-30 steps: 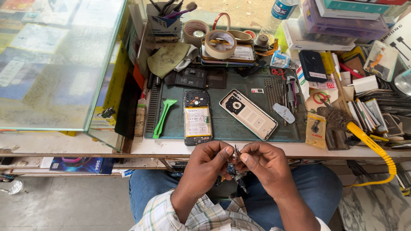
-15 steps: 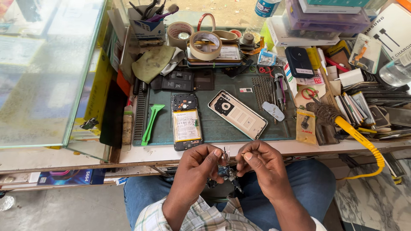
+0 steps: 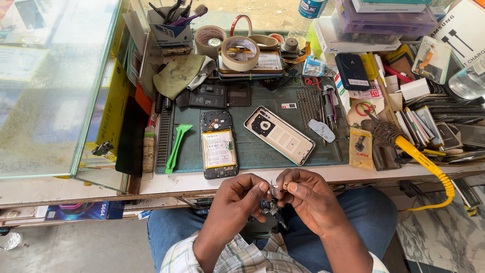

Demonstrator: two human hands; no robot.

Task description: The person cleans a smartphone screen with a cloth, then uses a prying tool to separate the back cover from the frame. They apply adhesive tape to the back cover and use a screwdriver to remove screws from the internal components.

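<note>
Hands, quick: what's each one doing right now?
Left hand: fingers pinched shut on a small metal part.
Right hand: fingers pinched on the same small part, above the lap.

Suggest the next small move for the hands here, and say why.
Probably bring the small metal part up over the mat to the opened phone. Left hand and right hand pinch it together above the lap, off the bench, while the phone lies open with its back cover beside it.
</note>
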